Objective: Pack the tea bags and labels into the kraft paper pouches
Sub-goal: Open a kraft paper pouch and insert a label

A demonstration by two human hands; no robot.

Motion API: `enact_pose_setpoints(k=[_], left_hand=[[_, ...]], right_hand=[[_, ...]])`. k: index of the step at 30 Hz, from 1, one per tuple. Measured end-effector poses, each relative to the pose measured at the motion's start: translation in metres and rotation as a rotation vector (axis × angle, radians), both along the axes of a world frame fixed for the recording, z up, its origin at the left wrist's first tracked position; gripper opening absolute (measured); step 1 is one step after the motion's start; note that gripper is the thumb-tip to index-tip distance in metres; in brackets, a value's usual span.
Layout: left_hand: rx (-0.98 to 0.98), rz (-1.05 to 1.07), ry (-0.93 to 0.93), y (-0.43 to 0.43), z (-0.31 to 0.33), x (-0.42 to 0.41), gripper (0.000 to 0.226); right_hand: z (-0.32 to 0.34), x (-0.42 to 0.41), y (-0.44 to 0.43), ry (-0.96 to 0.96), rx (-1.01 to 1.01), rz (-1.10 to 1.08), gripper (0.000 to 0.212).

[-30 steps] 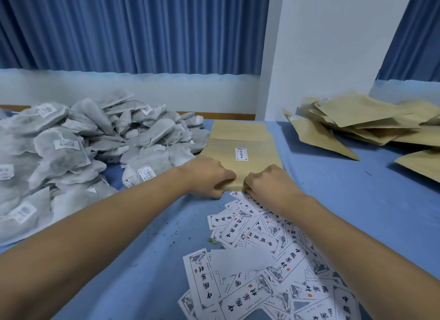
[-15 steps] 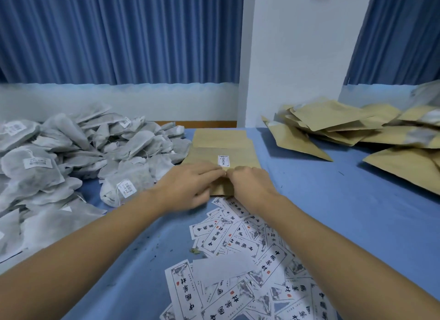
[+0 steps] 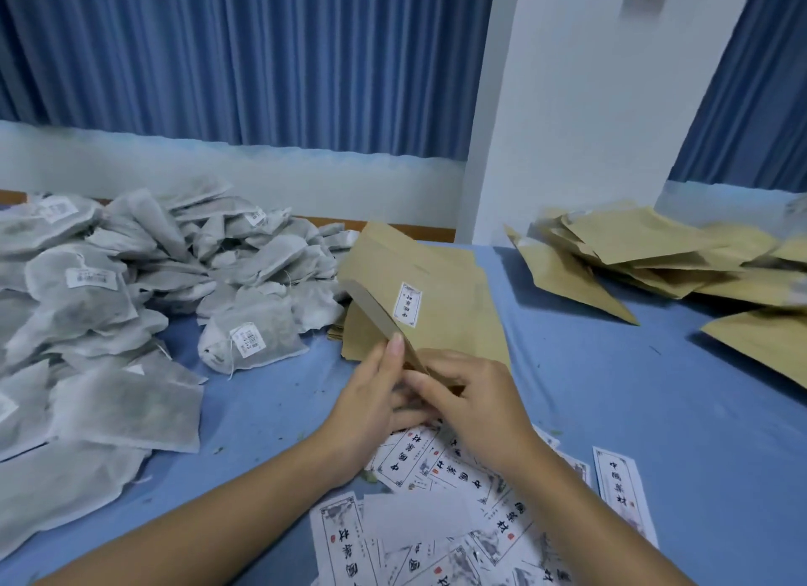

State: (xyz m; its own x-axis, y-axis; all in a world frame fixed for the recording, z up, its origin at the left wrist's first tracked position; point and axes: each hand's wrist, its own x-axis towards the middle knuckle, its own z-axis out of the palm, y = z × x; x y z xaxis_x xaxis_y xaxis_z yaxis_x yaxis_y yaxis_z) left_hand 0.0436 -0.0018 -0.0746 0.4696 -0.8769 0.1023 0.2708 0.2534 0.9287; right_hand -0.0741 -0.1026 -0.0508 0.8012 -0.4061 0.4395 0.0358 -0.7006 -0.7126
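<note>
Two hands meet on one kraft pouch (image 3: pixel 384 275) in the head view. Your left hand (image 3: pixel 371 393) pinches its near end, thumb laid up along the paper's edge and fingers curled beneath. Your right hand (image 3: pixel 474 404) curls its fingers onto the same near corner. The pouch rises tilted from your fingertips, away and to the left, lifted off the table.

On its face, just beyond your left thumb, sits a small white sticker (image 3: pixel 407 302) with a vertical line of black characters, too small to read. Beneath the pouch, just beyond your fingertips, a stack of flat pouches (image 3: pixel 356 345) lies on the blue cloth (image 3: pixel 611 411).

Left of your left fingers spreads a heap of grey tea bags (image 3: pixel 131 288), some bearing white tags with barcode-like print. Behind your fingers, under both wrists, lie scattered label cards (image 3: pixel 410 459) printed with bold black Chinese characters and small red seals. Well to the right of your right fingers rests a loose heap of pouches (image 3: pixel 633 245); you cannot tell whether they hold anything.
</note>
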Motion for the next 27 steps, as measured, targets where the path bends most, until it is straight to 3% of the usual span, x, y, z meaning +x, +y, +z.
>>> enact_pose_setpoints(k=[3,6,19,27], left_hand=[[0.019,-0.024,-0.053,0.002,-0.003,-0.002,0.076],[0.030,-0.001,-0.135,0.002,-0.004,-0.006,0.078],[0.018,-0.048,-0.138,0.009,-0.004,-0.007,0.069],[-0.010,-0.070,-0.182,0.014,0.008,-0.013,0.094]], right_hand=[[-0.002,-0.006,-0.010,-0.002,0.159,0.076,0.027],[-0.005,-0.011,-0.016,-0.008,0.171,0.077,0.037],[-0.006,-0.006,-0.022,-0.083,0.289,0.155,0.065],[-0.002,-0.009,-0.021,-0.043,0.331,0.186,0.077]])
